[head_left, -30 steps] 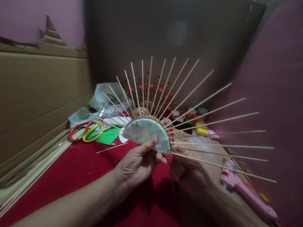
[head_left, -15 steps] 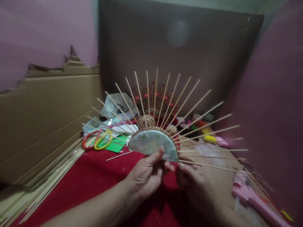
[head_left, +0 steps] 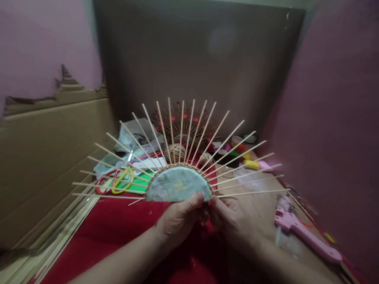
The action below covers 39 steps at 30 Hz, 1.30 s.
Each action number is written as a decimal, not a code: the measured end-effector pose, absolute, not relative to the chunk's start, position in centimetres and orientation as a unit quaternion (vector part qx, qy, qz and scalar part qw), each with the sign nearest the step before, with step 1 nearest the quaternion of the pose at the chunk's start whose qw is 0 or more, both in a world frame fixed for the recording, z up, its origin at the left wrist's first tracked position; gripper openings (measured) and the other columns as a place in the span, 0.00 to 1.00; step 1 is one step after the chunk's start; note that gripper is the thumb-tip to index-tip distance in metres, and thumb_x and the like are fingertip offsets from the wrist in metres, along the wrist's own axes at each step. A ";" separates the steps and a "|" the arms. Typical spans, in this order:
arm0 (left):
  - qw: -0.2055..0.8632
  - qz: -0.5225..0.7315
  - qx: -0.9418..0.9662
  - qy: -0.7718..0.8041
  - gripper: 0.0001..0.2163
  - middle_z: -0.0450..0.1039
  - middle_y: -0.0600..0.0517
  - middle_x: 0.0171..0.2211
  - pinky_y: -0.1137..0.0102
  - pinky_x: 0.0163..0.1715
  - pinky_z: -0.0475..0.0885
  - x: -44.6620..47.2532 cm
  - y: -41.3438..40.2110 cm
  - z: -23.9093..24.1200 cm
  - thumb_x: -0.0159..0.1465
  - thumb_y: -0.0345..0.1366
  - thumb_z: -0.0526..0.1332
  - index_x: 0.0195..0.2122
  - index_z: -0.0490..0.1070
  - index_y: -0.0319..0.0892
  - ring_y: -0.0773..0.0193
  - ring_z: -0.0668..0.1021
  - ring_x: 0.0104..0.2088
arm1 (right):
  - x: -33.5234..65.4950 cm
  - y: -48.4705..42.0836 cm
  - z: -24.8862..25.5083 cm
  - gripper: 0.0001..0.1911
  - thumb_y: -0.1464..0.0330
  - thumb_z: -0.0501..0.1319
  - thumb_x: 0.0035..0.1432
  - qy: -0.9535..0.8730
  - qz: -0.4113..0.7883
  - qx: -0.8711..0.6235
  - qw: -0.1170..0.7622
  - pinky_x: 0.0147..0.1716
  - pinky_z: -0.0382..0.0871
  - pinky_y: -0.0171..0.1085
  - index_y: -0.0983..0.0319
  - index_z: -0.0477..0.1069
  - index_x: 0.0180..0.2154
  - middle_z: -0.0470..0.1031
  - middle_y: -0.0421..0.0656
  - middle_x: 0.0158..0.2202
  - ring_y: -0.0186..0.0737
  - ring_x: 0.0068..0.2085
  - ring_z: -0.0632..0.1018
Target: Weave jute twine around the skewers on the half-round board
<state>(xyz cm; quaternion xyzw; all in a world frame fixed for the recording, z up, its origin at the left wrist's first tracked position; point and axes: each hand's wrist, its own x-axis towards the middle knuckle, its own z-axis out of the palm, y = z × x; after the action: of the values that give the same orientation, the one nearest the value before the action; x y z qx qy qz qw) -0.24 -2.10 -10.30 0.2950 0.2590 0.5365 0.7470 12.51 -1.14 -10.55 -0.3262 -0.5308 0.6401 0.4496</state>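
A half-round fan-shaped piece [head_left: 174,184] is held up in front of me, its flat edge down. Its face is pale blue-green and patterned, and thin wooden sticks [head_left: 148,126] radiate from a twine-woven rim. My left hand [head_left: 182,217] grips the lower edge right of the middle, thumb on the face and fingers behind. At the lower right corner my right hand [head_left: 229,213] pinches the rim near the lowest stick; whether twine is between its fingertips I cannot make out.
Behind stand a finished-looking stick piece with pink flowers [head_left: 185,116] and a twine ball [head_left: 175,153]. Scissors with red and yellow handles [head_left: 124,180] lie left on green paper [head_left: 140,183]. Bundled sticks [head_left: 63,236] line the cardboard [head_left: 59,157]. A pink glue gun [head_left: 308,236] lies right.
The half-round piece has turned anticlockwise, so its flat edge is now nearly level. It has shifted slightly left. The right hand stays at its right corner, and the view has shifted a little.
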 end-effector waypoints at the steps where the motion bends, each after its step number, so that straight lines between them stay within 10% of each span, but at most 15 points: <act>1: 0.739 0.538 0.306 0.267 0.10 0.67 0.51 0.22 0.73 0.20 0.64 -0.1 -2.0 -10.2 0.55 0.38 0.63 0.27 0.71 0.34 0.68 0.69 0.21 | 12.6 -1.0 -10.5 0.26 0.53 0.56 0.52 -0.532 0.641 -0.316 0.454 0.15 0.42 0.32 0.64 0.59 0.13 0.58 0.36 0.11 0.25 0.14 0.55; 14: 0.681 0.580 0.284 0.345 0.09 0.63 0.58 0.18 0.76 0.17 0.60 0.4 0.9 -5.4 0.49 0.34 0.66 0.24 0.65 0.39 0.74 0.63 0.16 | 13.4 1.0 -9.8 0.11 0.62 0.61 0.49 -0.454 0.648 -0.310 0.527 0.17 0.50 0.29 0.63 0.66 0.29 0.59 0.32 0.16 0.25 0.17 0.58; 30: 0.664 0.569 0.315 0.369 0.05 0.68 0.53 0.21 0.75 0.17 0.64 -0.9 2.7 -8.4 0.53 0.33 0.63 0.26 0.69 0.37 0.68 0.71 0.22 | 15.6 1.6 -9.9 0.07 0.74 0.54 0.56 -0.805 0.025 -0.311 0.504 0.28 0.61 0.35 0.65 0.71 0.35 0.69 0.43 0.26 0.34 0.28 0.67; 39: 0.668 0.536 0.314 0.409 0.05 0.74 0.47 0.28 0.70 0.25 0.72 -0.7 2.1 -8.1 0.51 0.30 0.65 0.28 0.73 0.34 0.57 0.78 0.32 | 17.6 3.5 -9.5 0.10 0.69 0.52 0.58 -0.784 -0.059 -0.417 0.456 0.32 0.62 0.37 0.62 0.72 0.32 0.70 0.45 0.30 0.37 0.33 0.69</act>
<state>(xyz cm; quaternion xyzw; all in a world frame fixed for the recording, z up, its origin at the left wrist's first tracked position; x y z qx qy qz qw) -0.66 2.07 -8.08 0.3138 0.4092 0.5364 0.6681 17.58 3.50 -9.52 -0.4169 -0.7843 -0.0594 0.4555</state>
